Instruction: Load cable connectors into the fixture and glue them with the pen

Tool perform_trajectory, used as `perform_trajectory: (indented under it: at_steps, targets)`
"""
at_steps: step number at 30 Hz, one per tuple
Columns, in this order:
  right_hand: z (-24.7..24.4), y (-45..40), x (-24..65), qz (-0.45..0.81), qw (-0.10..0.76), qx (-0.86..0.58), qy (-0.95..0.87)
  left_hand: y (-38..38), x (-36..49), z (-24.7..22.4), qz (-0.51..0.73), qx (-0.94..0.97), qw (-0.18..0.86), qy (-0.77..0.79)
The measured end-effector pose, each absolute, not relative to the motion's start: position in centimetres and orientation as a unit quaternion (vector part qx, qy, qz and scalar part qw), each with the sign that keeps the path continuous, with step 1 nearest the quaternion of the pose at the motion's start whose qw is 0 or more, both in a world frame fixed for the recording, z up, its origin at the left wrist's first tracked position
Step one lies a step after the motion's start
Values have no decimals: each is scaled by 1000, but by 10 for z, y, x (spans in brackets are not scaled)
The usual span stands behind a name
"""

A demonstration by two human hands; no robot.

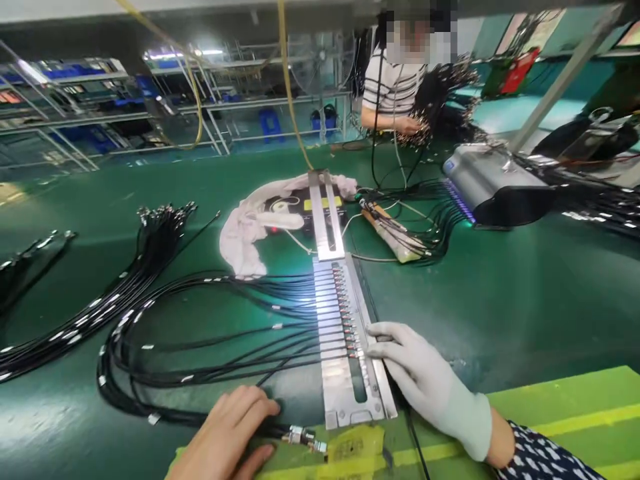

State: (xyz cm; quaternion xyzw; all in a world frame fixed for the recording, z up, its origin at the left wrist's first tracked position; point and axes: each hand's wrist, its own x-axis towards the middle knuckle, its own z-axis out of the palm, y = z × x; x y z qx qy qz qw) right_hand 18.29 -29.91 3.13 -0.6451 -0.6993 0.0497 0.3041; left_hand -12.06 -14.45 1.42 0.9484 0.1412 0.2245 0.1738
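My bare left hand is closed round a few black cables at the near edge. Their metal connectors stick out to the right, past my fingers. My right hand, in a white glove, has its fingers stretched out, with the fingertips touching the right side of a long metal fixture. Several black cables with white labels curve in from the left and lie side by side across this fixture. Their reddish tips line up along its slot.
More cable bundles lie at left. Behind the fixture are a pinkish cloth roll and a tape-wrapped handle. A grey machine with a purple-lit edge stands at right. Across the green table, a person handles cables.
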Motion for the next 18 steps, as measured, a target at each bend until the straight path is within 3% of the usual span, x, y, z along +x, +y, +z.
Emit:
perform_trajectory:
  at_steps: [8,14,18]
  targets:
    - [29,-298,185,68,282,-664,-689,-158,-109,6,146,952,240,120]
    - [28,-298,186,78,281,-664,-689,-143,-126,-11,220,962,144,77]
    - [29,-297,186,77,285,-668,-683,-137,-149,-14,240,954,136,118]
